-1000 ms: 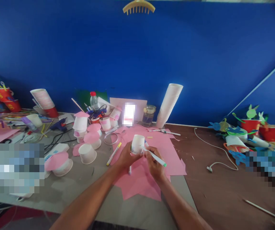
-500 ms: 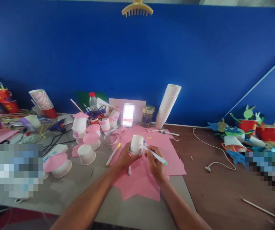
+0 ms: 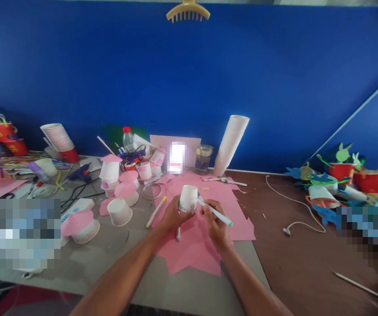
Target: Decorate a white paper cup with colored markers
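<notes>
My left hand point(image 3: 173, 216) is wrapped around a small white paper cup point(image 3: 189, 196), holding it upside down above pink paper sheets point(image 3: 195, 245). Blue marks show on the cup's side. My right hand point(image 3: 214, 222) pinches a white marker with a green cap point(image 3: 215, 213), its tip touching the cup's side. A second white pen point(image 3: 178, 234) sticks out below my left hand. A yellow marker point(image 3: 156, 211) lies on the table to the left.
Upturned white cups with pink paper tops point(image 3: 119, 193) stand at left, beside a glue gun point(image 3: 80, 172) and cables. A tall leaning cup stack point(image 3: 231, 142), glass jar point(image 3: 203, 159) and water bottle point(image 3: 128, 138) stand behind. A white cable point(image 3: 290, 215) and red cup crafts point(image 3: 343, 175) lie right.
Both hands stay on the cup and marker with only slight shifts. The view has moved a little.
</notes>
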Demonstrator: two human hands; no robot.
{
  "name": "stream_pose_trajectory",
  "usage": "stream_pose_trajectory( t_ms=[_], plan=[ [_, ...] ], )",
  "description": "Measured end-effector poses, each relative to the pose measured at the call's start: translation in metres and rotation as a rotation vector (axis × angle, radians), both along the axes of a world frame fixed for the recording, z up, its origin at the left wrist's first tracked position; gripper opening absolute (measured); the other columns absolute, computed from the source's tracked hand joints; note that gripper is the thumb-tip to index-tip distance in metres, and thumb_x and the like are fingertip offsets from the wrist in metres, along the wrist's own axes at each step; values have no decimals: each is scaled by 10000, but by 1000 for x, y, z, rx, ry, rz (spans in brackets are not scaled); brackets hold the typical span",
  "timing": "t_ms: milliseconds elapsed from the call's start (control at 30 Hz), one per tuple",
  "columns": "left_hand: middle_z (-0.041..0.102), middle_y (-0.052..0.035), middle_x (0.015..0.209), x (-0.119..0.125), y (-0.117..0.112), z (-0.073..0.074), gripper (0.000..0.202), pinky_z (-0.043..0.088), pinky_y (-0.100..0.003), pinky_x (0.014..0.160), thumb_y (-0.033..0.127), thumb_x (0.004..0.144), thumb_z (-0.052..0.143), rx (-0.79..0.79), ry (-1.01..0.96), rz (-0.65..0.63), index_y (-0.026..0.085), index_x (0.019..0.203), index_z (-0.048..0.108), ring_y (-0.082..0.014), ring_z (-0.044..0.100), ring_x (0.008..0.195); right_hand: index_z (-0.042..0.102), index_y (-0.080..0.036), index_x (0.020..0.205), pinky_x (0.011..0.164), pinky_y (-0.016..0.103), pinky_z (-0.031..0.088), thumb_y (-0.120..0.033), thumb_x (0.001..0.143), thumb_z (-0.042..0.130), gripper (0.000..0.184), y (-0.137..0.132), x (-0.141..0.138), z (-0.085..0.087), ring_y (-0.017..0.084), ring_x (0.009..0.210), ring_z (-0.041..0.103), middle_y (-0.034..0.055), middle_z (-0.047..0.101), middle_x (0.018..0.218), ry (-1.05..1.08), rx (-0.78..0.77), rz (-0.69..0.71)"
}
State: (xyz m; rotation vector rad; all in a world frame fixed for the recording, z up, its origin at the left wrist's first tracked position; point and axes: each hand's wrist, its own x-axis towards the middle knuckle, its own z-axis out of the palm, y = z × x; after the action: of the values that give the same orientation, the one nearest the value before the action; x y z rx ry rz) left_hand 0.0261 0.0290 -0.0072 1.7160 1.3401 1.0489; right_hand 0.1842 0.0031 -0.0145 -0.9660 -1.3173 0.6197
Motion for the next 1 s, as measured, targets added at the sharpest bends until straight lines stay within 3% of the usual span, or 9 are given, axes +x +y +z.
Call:
stream_pose_trajectory(
  t_ms=[700, 1000],
  plan=[
    [667, -69, 1020, 1, -1, 2, 471, 513, -290, 717, 294, 709, 728, -49, -33, -12, 150, 1121, 554, -214, 632, 876, 595, -207, 944, 602, 290, 486, -355, 939, 528, 163, 1, 0, 0, 166, 680, 600, 17, 629, 758, -33, -15, 4],
    [669, -81, 1029, 0, -2, 3, 483, 519, -305, 708, 354, 713, 732, -59, -28, -10, 156, 1121, 563, -231, 636, 880, 595, -207, 943, 590, 288, 488, -350, 931, 536, 155, 2, -1, -2, 158, 641, 589, 12, 627, 747, -11, -8, -5]
  ],
)
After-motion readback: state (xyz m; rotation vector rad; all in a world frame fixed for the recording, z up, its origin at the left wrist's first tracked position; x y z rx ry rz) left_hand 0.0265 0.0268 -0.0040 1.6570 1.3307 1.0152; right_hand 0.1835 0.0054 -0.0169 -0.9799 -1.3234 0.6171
